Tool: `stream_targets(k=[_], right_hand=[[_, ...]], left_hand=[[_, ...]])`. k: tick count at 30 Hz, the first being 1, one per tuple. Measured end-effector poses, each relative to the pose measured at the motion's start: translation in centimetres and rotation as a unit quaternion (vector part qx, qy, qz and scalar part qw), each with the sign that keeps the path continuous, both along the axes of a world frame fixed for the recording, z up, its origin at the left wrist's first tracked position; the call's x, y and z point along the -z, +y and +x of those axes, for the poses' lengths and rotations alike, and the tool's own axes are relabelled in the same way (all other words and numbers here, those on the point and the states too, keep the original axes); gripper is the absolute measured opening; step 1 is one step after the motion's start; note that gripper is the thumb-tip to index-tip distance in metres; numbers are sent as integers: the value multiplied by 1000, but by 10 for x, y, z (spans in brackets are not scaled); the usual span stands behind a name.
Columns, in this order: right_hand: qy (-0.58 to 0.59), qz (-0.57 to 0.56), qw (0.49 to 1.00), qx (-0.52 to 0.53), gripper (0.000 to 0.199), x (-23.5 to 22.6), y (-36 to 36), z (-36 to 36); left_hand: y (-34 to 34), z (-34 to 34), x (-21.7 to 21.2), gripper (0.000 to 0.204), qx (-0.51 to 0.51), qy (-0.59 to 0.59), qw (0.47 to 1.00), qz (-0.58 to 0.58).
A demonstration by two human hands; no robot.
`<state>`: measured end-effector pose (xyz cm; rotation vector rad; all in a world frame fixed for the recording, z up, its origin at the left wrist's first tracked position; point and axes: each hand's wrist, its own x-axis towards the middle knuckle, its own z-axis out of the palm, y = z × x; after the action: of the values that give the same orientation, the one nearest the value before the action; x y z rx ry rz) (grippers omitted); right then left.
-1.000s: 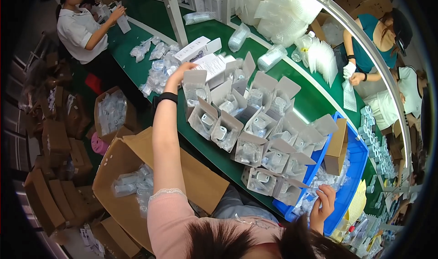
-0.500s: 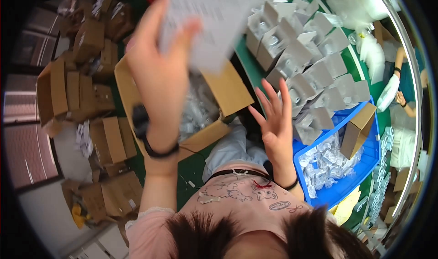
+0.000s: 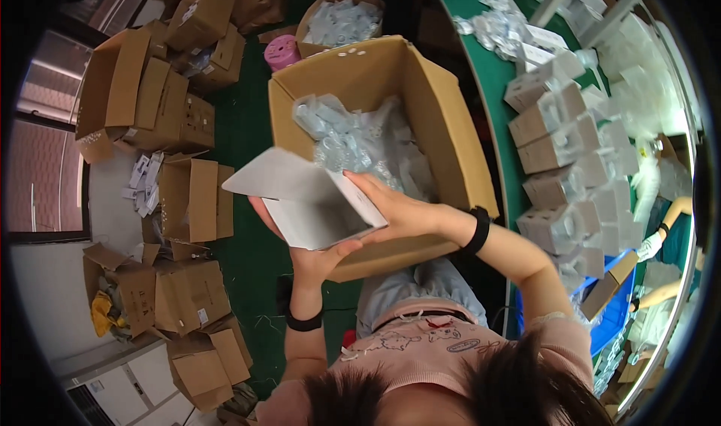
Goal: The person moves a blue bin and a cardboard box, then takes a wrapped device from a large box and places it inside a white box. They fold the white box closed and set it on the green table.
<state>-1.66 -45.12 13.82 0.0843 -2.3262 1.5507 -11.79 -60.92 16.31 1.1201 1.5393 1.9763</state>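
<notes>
Between my two hands is a small white carton (image 3: 306, 217), opened out into a box shape with its flap raised and its inside looking bare. My left hand (image 3: 312, 259) grips its lower left side, thumb along the near edge. On the other side, my right hand (image 3: 398, 210) wraps its fingers round the right wall. The carton is held over the near left part of a big open cardboard box (image 3: 443, 118). Clear plastic-wrapped pieces (image 3: 353, 137) lie inside that box, partly hidden by the carton and my hands.
Rows of open white cartons (image 3: 552, 144) with clear items stand on the green table (image 3: 481, 73) at right, beside a blue bin (image 3: 612, 325). A smaller box (image 3: 304, 28) of clear pieces and a pink roll (image 3: 282, 52) sit beyond. Cardboard boxes (image 3: 188, 302) crowd the left.
The white carton, flat in my raised left hand before, is now lower and opened out. My right hand, empty with spread fingers earlier, has closed on it. The view has shifted.
</notes>
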Motion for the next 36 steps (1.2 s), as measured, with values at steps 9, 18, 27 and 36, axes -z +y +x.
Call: stream_targets(k=[9, 18, 27, 36], right_hand=[[-408, 61, 860, 301, 75, 251, 142, -225], [-338, 76, 852, 392, 67, 324, 118, -315], [20, -252, 845, 470, 68, 105, 151, -197], [167, -56, 876, 449, 69, -46, 56, -12]], left_hand=[[-32, -76, 58, 109, -118, 121, 966, -197], [-41, -66, 67, 95, -219, -129, 919, -301], [7, -84, 62, 85, -180, -19, 958, -221], [78, -32, 31, 86, 77, 156, 975, -137]])
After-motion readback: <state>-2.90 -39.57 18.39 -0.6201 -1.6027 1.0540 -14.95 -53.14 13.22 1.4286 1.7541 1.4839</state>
